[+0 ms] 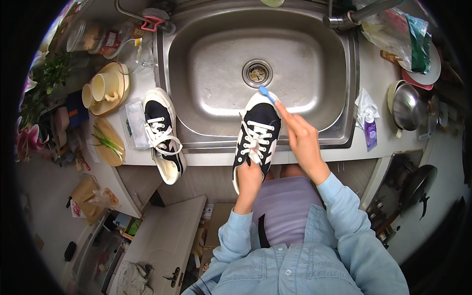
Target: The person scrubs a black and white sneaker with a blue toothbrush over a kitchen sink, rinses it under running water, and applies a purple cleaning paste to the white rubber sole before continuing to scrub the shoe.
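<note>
A black and white lace-up sneaker is held over the front edge of the steel sink, toe pointing away from me. My left hand grips it at the heel opening, with the fingers partly hidden inside the shoe. In my right hand is a blue toothbrush, its head against the white toe cap and the index finger stretched along it. The matching sneaker rests on the counter at the left rim of the sink, its heel overhanging the counter's front edge.
The sink basin has a drain strainer holding bits of debris. Left of it stand cups on a tray and a board with green onions. To the right are a purple packet and a metal bowl. Below, a cabinet door hangs open.
</note>
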The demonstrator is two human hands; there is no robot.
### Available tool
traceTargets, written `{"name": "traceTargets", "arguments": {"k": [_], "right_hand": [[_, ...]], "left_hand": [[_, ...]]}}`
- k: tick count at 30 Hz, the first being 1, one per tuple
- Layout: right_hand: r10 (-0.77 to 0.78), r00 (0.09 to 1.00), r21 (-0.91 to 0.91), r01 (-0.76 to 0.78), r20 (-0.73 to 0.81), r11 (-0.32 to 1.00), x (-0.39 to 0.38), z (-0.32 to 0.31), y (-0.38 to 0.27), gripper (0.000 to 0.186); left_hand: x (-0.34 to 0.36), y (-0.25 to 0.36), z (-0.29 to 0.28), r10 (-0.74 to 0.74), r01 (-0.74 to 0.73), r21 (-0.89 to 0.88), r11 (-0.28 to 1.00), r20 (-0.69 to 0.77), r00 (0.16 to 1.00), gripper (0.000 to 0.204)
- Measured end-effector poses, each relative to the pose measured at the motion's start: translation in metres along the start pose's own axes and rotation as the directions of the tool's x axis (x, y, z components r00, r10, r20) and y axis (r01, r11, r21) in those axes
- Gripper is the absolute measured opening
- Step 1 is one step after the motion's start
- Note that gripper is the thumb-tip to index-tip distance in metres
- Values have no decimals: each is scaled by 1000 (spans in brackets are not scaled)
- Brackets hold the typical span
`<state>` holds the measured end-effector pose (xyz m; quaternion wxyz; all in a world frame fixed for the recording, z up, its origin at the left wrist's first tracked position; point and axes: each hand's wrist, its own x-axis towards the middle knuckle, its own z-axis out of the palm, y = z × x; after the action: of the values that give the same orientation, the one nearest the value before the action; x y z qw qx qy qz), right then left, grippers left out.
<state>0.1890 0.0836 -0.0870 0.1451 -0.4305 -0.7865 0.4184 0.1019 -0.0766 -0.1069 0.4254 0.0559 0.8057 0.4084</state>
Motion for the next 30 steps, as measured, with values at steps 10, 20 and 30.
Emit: {"name": "traceTargets", "arguments": {"k": [10,20,30], "right_hand": [[75,997,-78,-73,21,994,-30,-9,-26,63],[215,974,-107,-207,72,973,-40,-49,-40,60],[195,967,-4,-197,161,980,-39,-75,-21,48]], "left_hand": [[-23,17,4,422,-423,344,838,81,903,31],[-25,-3,15,588,-611,542,577,244,771,41],[-12,12,-38,49,90,-452,887,287,957,39]]}}
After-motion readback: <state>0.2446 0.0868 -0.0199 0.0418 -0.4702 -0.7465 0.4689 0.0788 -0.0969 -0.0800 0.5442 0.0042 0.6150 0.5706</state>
